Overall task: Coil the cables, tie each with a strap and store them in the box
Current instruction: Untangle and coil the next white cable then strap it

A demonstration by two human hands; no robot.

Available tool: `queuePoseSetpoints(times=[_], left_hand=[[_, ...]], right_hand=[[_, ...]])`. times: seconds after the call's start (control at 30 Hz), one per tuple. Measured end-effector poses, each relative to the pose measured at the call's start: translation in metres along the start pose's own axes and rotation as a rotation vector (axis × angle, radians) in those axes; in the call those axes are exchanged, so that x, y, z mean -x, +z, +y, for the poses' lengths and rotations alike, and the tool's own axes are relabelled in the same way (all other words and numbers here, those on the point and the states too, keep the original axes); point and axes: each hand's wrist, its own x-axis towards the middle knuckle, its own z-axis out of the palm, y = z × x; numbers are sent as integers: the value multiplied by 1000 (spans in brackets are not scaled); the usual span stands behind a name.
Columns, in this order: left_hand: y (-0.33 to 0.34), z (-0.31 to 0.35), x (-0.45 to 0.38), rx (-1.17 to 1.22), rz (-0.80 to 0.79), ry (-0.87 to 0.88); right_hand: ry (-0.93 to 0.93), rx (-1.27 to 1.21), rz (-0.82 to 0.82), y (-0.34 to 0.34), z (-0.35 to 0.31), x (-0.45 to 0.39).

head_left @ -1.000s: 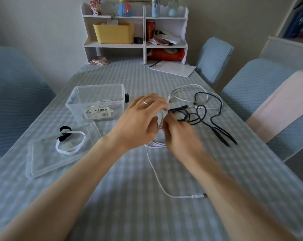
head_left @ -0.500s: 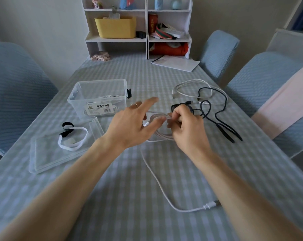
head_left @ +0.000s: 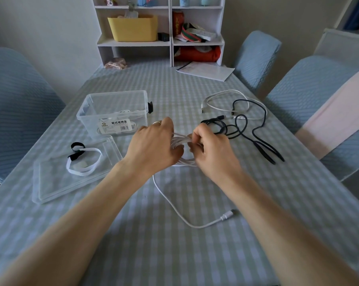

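Observation:
A white cable (head_left: 181, 140) is wound into loops between my hands at the table's middle. My left hand (head_left: 153, 146) grips the loops from the left, fingers curled round them. My right hand (head_left: 210, 148) pinches the loops from the right. The cable's loose tail runs toward me and ends in a white plug (head_left: 227, 216). A clear plastic box (head_left: 114, 113) stands to the left with a coiled white cable inside. Its lid (head_left: 50, 182) lies nearer, carrying a white strap (head_left: 84, 162) and a black strap (head_left: 76, 151).
Right of my hands lie a tangled black cable (head_left: 244, 129) and another white cable (head_left: 221, 100). Papers (head_left: 205, 70) and a white shelf unit (head_left: 160, 29) sit at the table's far end. Blue chairs stand on both sides.
My left hand has gone from spread fingers to curled round the white loops. The tail has shortened and its plug has slid closer to the coil.

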Motion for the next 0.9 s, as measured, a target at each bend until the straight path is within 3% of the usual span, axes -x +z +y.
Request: queuePoseSetpoints(times=[0.13,0.23,0.47,0.73,0.9], left_hand=[[-5,1,-1,23,100,24],[-7,5,0,101,41,31],[2,0,2,-104,-6,158],[0,8,0,587,-107,-186],[-16,5,-3,616,-334,-129]], right_hand=[[35,9,-15,0,-1,-1],[60,-7,3,-1,1,-2],[9,0,-16,-2,-4,0],[206,-72,-100,-4,1,-6],[215,-95,-184,-10,5,-4]])
